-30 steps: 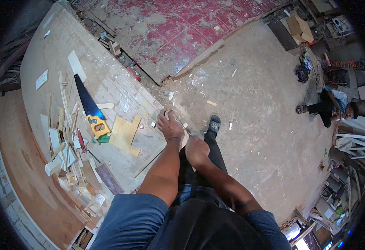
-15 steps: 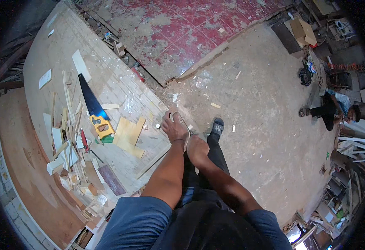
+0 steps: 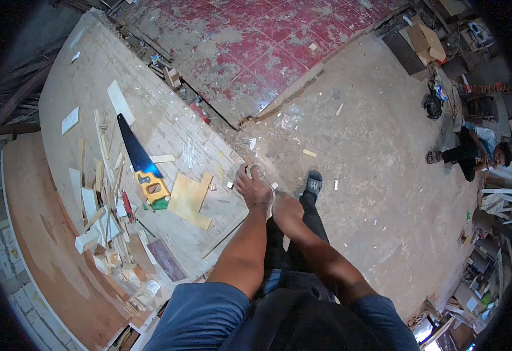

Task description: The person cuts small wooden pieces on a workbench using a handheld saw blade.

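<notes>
My left hand (image 3: 252, 188) is at the worktable's right corner, fingers bent down over the edge around something too small to name. Close beside it on the right, my right hand (image 3: 287, 207) is closed in a fist; its back hides what it grips. A thin, pale, narrow piece (image 3: 274, 186) shows between the two hands, its kind unclear. Left of my left hand, small wood blocks lie on the worktable (image 3: 180, 126). Farther left are a notched pale plywood piece (image 3: 188, 199) and a handsaw (image 3: 145, 169) with a yellow handle and dark blade.
Wood strips and offcuts (image 3: 98, 228) are heaped at the table's left, with a red-handled tool (image 3: 128, 206). My sandalled foot (image 3: 313, 181) stands on the scrap-strewn concrete floor (image 3: 373, 175). Another person (image 3: 478, 149) sits at the far right near stacked wood and a cardboard box (image 3: 425, 41).
The whole view has shifted slightly, so the table and tools appear a little farther right and lower. My hands stay together at the table corner in nearly the same pose.
</notes>
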A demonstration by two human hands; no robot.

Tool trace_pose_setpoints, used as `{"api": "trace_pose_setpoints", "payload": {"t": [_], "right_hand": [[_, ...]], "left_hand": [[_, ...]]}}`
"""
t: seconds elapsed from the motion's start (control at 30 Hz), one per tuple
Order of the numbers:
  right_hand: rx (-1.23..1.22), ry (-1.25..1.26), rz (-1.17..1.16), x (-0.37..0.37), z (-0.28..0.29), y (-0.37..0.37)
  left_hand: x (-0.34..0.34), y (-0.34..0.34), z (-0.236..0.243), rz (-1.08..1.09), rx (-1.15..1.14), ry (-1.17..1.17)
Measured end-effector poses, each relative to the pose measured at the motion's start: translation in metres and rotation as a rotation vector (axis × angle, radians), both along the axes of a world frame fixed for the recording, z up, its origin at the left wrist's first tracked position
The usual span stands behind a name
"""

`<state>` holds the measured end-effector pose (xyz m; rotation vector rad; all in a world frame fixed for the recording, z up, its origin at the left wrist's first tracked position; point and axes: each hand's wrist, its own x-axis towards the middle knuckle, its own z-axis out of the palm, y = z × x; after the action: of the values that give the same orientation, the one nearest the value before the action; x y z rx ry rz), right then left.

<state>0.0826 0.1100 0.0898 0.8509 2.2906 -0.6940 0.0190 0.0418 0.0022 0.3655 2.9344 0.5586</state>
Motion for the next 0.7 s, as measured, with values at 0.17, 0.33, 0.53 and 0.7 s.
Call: {"api": "trace_pose_setpoints", "payload": {"t": [0.17,0.33,0.53,0.7], "right_hand": [[-0.141,-0.081,0.022,-0.005,0.023,0.004],[-0.096,-0.127,-0.148,-0.009,-0.009,0.003],[-0.074,-0.157,0.007,0.0,0.011,0.006],[-0.053,-0.043,-0.019,-0.011,0.002,0.007]], "left_hand": [[0.001,-0.008,-0.005,0.025,-0.002,0.039],[-0.002,0.007,0.002,-0.006,0.062,0.005],[0.002,-0.002,0.003,-0.001,0.017,0.021],[-0.003,-0.002,-0.001,0.006,0.012,-0.001]]}}
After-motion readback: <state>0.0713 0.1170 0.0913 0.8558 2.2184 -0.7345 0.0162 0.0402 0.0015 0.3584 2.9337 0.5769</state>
